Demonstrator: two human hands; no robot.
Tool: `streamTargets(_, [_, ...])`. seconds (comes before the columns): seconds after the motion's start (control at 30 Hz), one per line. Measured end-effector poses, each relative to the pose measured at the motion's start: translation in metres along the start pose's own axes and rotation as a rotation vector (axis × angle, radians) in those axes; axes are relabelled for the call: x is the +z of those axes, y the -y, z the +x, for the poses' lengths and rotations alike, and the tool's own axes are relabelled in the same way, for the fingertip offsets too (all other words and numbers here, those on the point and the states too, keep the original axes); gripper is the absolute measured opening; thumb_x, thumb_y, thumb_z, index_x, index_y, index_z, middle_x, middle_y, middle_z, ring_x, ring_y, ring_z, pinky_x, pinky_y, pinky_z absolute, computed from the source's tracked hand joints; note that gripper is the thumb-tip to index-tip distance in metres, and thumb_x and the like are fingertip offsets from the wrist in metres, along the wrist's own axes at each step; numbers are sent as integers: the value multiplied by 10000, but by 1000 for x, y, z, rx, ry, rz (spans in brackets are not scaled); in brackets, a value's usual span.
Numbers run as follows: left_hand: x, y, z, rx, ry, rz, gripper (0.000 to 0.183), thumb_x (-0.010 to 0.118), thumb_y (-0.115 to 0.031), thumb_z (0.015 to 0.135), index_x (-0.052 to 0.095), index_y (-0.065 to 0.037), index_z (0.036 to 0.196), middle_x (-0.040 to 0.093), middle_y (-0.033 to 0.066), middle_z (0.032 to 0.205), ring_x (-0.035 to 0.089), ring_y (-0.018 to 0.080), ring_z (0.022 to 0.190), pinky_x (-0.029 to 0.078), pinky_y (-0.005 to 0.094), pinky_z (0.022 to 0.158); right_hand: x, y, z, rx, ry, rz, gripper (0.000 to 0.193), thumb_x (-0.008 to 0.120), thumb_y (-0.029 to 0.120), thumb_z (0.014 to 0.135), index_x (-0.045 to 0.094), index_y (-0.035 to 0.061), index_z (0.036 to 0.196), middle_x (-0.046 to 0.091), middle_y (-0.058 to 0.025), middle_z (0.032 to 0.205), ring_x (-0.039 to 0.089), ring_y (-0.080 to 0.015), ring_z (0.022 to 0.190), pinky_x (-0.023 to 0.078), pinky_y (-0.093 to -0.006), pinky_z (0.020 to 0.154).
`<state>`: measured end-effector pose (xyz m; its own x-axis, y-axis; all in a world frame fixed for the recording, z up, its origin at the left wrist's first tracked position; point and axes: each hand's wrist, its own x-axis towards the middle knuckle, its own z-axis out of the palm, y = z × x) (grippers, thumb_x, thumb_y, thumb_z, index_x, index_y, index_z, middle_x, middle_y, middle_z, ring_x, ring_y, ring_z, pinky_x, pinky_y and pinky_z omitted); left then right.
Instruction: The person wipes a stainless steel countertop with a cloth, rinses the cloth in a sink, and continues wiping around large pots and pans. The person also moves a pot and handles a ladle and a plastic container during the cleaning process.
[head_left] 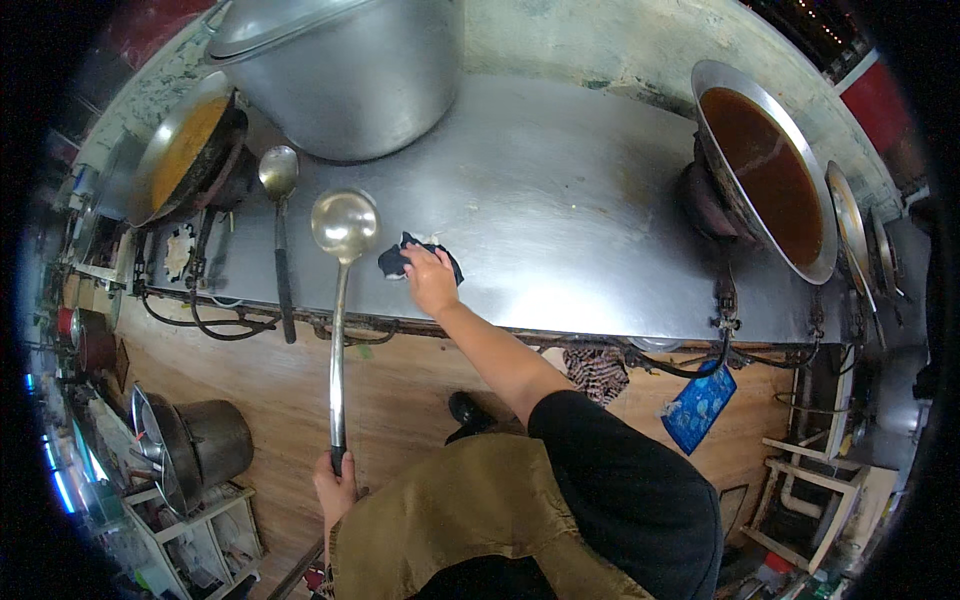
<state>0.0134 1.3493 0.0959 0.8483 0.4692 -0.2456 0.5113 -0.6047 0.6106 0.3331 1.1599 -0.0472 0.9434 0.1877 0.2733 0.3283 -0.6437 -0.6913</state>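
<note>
My left grip (337, 482), low in the frame and left of centre, is wrapped tight round the dark handle end of a long ladle (340, 330). Holding it that far back, one small wrist twist could swing the bowl into the spoon (282, 240) at upper left, and its handle juts past the counter (560, 250) edge, so it could drop. My right grip (432, 282), just left of mid-frame, is palm down, fingers half curled over a dark cloth (393, 263); can't tell if they're pinching it. If I'm only pressing, it could bunch or slide away. Farther out, a wide arm sweep could bump the wok (820, 268) at upper right and slop its brown liquid (765, 180). Shove the ladle too far forward and it could clang the big pot (340, 95), upper left.
</note>
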Motion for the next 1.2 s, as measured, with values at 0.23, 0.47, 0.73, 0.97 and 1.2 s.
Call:
streamTargets(0.23, [34,34,29,28,-81,61,347,618,-289,917,553,43,840,494,129,639,464,212,577,401,380,545,-123,-50,-9,533,-364,547,264,492,185,988,555,112,1234,587,-27,795,491,-119,635,439,-288,576])
streamTargets(0.47, [88,28,69,-28,-108,-50,366,604,-315,930,590,47,882,560,154,683,518,230,600,430,386,567,-279,-190,-110,639,-721,-237,360,478,194,957,510,11,1265,573,-236,1226,539,-377,1151,404,-436,987])
streamTargets(0.73, [106,-20,78,-225,-249,-88,372,596,-344,917,606,28,932,606,215,723,603,343,669,458,446,638,-270,-255,-114,1061,-256,-940,553,359,424,990,320,174,1482,232,-32,1575,264,-313,1411,217,-538,1116])
streamTargets(0.97, [88,-43,127,-131,-411,-36,418,591,-395,911,611,23,914,622,271,773,616,444,733,461,499,658,-276,-275,-49,1039,-186,-891,551,391,379,984,297,181,1489,233,-45,1573,258,-314,1417,228,-539,1117])
streamTargets(1.2, [68,9,209,-121,-395,227,577,492,-523,931,674,21,990,664,267,908,641,450,842,495,500,736,-249,-285,-31,786,-359,-896,548,545,316,892,444,87,1379,415,-134,1453,368,-309,1351,290,-489,1095])
